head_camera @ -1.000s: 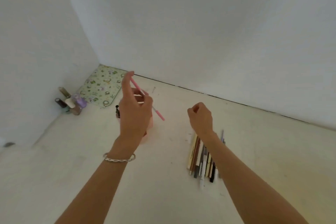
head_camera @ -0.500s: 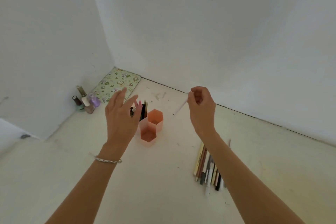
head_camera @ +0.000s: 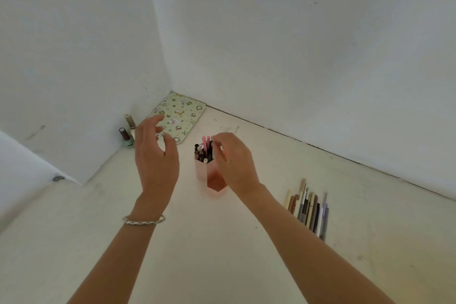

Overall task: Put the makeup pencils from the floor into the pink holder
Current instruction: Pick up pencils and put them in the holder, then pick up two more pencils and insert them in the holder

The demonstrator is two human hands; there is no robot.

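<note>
Swinging across, the right hand point(head_camera: 234, 163) now tops the pink holder point(head_camera: 203, 173), fingers point(head_camera: 219, 155) curled, grip unclear; the left hand point(head_camera: 155, 155) hovers spread and empty. Feed upright between the standing pencils point(head_camera: 203, 153).

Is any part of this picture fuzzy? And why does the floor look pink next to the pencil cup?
In the head view the left hand looks slightly smeared at its tips, probably from moving, while the pencils lying on the floor are fairly crisp. The light in that view is soft, with hardly any shadows. The pink glow around the holder is likely light tinted by it.
</note>
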